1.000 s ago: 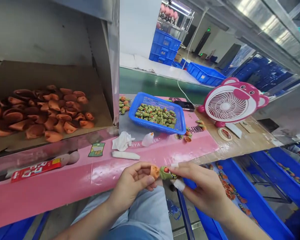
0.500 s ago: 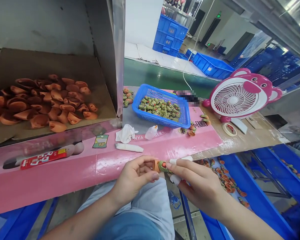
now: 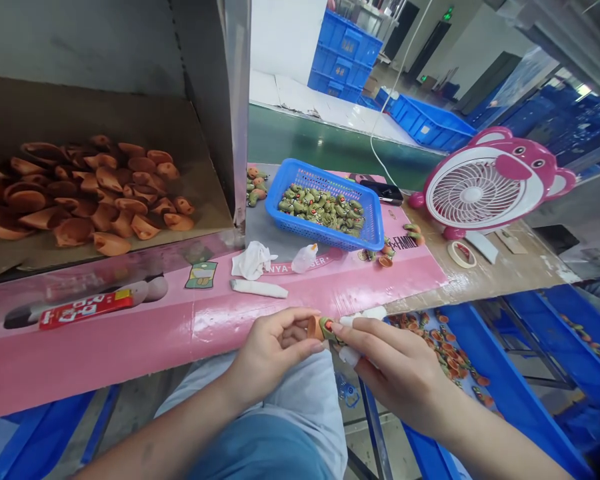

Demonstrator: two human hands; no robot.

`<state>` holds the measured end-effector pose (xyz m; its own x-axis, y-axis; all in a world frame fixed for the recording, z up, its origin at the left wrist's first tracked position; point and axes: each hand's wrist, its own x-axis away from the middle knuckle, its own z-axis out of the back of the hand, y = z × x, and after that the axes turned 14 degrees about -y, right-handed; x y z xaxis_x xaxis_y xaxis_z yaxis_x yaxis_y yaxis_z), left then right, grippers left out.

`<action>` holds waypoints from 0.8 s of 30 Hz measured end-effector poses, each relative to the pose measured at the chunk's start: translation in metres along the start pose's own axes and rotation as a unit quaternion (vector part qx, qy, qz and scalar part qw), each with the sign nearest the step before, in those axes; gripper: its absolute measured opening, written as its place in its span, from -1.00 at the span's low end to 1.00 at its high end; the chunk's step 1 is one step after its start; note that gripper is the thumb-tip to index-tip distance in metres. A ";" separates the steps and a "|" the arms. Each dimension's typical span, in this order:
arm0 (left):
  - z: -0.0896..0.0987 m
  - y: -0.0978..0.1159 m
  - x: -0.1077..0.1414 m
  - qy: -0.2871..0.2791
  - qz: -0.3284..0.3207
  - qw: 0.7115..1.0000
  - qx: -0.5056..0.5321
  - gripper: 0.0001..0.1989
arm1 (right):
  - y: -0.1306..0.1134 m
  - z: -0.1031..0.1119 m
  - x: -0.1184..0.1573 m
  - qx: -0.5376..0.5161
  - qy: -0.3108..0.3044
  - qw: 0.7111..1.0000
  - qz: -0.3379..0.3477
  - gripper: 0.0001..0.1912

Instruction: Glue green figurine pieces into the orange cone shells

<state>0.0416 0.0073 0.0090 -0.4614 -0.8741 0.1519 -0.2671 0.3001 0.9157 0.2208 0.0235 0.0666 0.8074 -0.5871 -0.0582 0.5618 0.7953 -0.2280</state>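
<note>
A small figurine [image 3: 321,328], an orange shell-shaped piece joined to a green part, sits between my hands just over the front edge of a pink board [image 3: 130,340]. My left hand [image 3: 275,350] pinches the orange end. My right hand [image 3: 395,370] pinches the green end, and white wrapping covers some of its fingers. The fingers partly hide the figurine. Exactly how the two parts join cannot be seen.
Beyond the hands, a blue mesh basket [image 3: 325,233] holds several green figures. A cardboard box [image 3: 100,100] of orange pieces stands left. A tissue [image 3: 253,261], small bottle [image 3: 305,258] and pink bear fan [image 3: 475,193] stand on the bench. A blue tray [image 3: 485,380] lies lower right.
Both hands have moved slightly up and closer together with the figurine. The orange piece now shows less, and the whole scene has shifted slightly upward in view.
</note>
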 end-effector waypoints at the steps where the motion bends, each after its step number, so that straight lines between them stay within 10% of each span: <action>1: 0.000 0.000 0.000 -0.002 -0.001 1.000 -0.003 -0.66 | 0.000 0.000 0.000 0.002 0.004 1.000 0.001 -0.62; 24: -0.016 -0.012 0.001 -0.006 0.001 1.000 -0.019 -0.58 | -0.003 -0.001 -0.005 -0.107 0.058 0.993 0.011 -0.67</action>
<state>0.0581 -0.0034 0.0047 -0.4722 -0.8686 0.1501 -0.2335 0.2875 0.9289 0.2148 0.0239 0.0664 0.7858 -0.5934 -0.1744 0.4833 0.7651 -0.4255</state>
